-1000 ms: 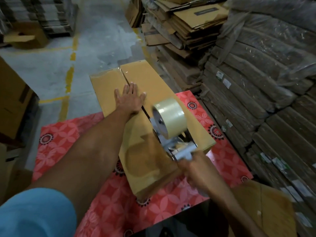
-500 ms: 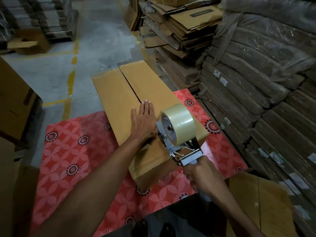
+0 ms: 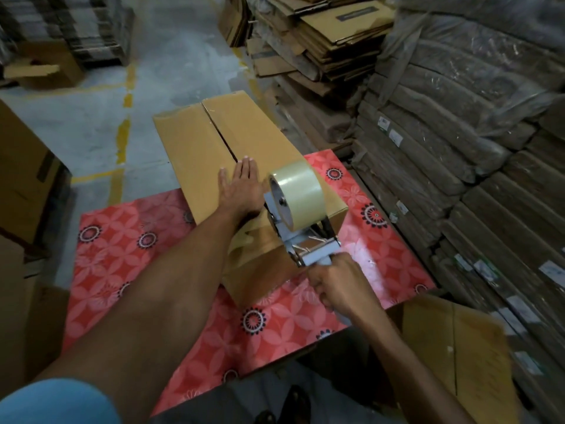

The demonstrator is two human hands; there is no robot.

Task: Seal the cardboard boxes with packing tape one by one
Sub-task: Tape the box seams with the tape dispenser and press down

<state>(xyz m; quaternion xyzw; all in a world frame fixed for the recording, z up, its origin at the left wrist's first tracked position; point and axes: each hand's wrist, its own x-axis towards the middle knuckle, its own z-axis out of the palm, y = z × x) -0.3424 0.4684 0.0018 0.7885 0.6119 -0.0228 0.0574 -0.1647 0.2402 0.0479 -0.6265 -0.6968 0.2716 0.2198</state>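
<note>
A long brown cardboard box (image 3: 198, 148) lies on a red flowered table (image 3: 128, 246), its far end overhanging the table. The seam between its two top flaps runs lengthwise. My left hand (image 3: 240, 188) presses flat on the top, fingers straight, over the seam. My right hand (image 3: 339, 286) grips the handle of a grey tape dispenser (image 3: 293, 237) carrying a roll of clear tape (image 3: 298, 185). The dispenser sits at the box's near end, just right of my left hand. Clear tape shows on the near end face of the box.
Stacks of flattened cardboard (image 3: 321, 35) and wrapped bundles (image 3: 458, 133) line the right side. Brown boxes (image 3: 24, 169) stand at the left, another carton (image 3: 452, 350) at the lower right. Concrete floor with yellow lines (image 3: 125, 123) lies beyond the table.
My left hand has slid back along the seam toward me. The tape dispenser stays near the box's near end in my right hand. The view has shifted a little.
</note>
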